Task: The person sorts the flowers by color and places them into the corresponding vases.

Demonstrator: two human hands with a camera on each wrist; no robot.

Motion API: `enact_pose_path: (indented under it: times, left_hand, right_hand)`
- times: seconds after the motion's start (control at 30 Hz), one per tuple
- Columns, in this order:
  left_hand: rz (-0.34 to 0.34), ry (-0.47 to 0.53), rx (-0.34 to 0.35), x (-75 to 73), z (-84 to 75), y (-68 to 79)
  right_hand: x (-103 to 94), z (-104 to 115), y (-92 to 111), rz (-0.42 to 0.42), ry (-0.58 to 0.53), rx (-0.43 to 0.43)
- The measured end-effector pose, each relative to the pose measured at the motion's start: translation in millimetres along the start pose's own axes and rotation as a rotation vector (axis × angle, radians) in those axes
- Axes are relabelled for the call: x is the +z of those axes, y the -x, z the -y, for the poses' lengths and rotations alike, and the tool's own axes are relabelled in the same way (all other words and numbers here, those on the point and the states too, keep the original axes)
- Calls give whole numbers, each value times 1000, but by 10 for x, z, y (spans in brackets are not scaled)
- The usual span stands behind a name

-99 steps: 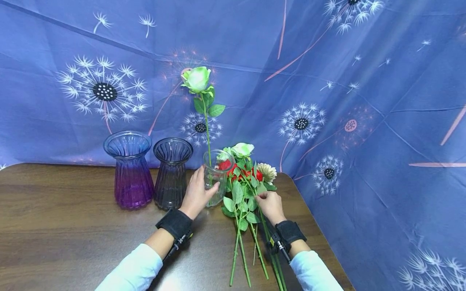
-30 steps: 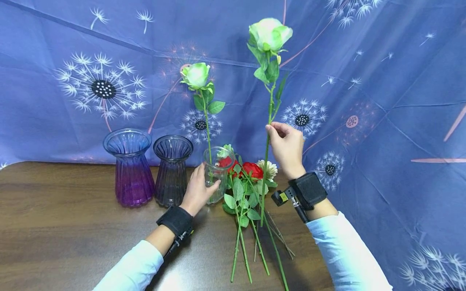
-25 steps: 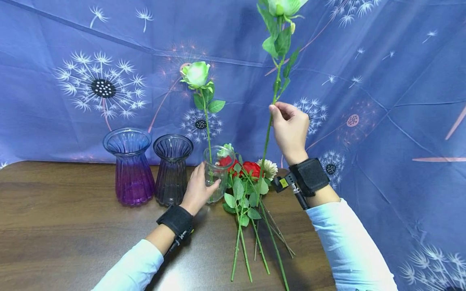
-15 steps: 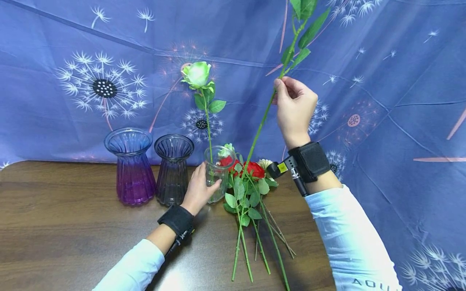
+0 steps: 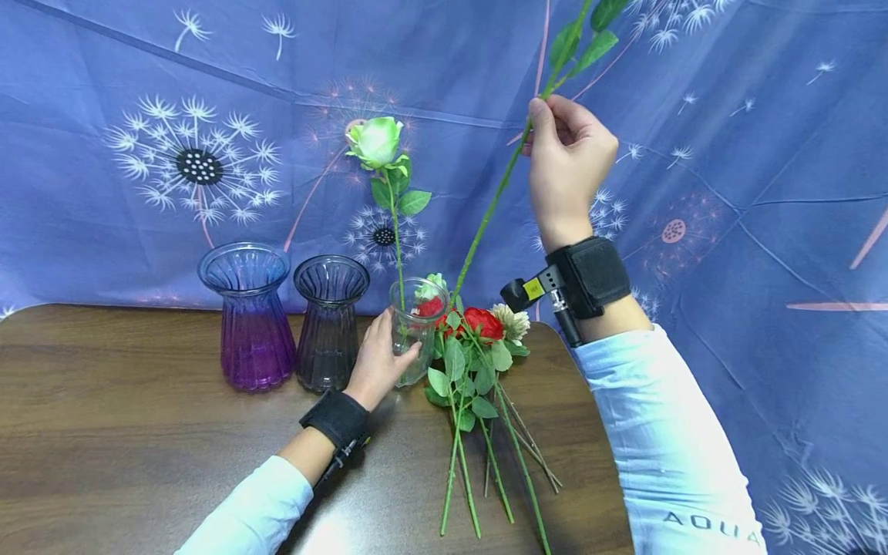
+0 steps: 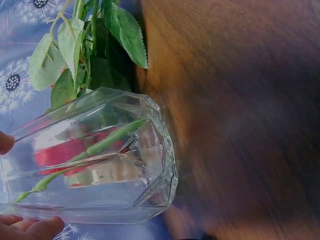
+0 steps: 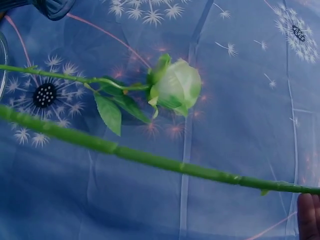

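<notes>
My left hand (image 5: pixel 378 361) grips a clear glass vase (image 5: pixel 416 351) on the table, thumb and fingers around its side. One white-green rose (image 5: pixel 375 142) stands in that vase; its stem shows through the glass in the left wrist view. High on the right, my right hand (image 5: pixel 570 158) pinches the stem of a second rose (image 5: pixel 494 202) between thumb and fingertips. That rose tilts, its lower stem end close by the vase rim and its bloom out of the head view. In the right wrist view its green stem (image 7: pixel 150 158) crosses in front of the first rose.
A blue-purple vase (image 5: pixel 255 331) and a dark grey vase (image 5: pixel 329 331) stand left of the clear one. Right of it lies a pile of flowers with red blooms (image 5: pixel 483 324), a cream bloom (image 5: pixel 512 322) and long stems toward the table's (image 5: pixel 139 455) front. A blue dandelion-print cloth (image 5: pixel 472 69) hangs behind.
My right hand has lifted a rose out of the pile, raised it high and tilted it, bringing the stem's lower end left toward the clear vase. The left hand has stayed on that vase.
</notes>
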State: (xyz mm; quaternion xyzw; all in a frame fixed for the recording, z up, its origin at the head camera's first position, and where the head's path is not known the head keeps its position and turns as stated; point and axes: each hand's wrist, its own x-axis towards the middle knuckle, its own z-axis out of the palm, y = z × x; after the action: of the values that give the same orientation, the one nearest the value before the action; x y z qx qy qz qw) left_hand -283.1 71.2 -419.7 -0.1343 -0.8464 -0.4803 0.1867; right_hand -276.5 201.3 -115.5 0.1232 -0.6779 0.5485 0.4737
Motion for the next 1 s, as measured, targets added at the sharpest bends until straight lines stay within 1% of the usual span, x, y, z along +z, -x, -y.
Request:
enact_pose_path:
  times: [0.03,0.17,0.27,0.43,0.67,0.9,1.0]
  left_hand:
    - [-2,-1,3,3,4,-2]
    - [6,-8,-2,8,12,0]
    - [9,-13,-3,6,9,5]
    - [1,-14,3,1,13,-1]
    - [7,-4,-8,-12,14,2]
    - [-11,-10,13,-9,26,-3]
    - [-5,-6,15,-5,25,-3]
  right_hand:
    - [18,5,0,-6,-22,12]
    - [70,-40,38,-12,-4,-71]
    - [96,-76,66,-11,2,-108]
    - [138,-131,95,-11,22,-100]
    - [175,-201,171,3,39,-117]
    - [217,-226,228,22,49,-2]
    - [235,-274,258,29,60,-12]
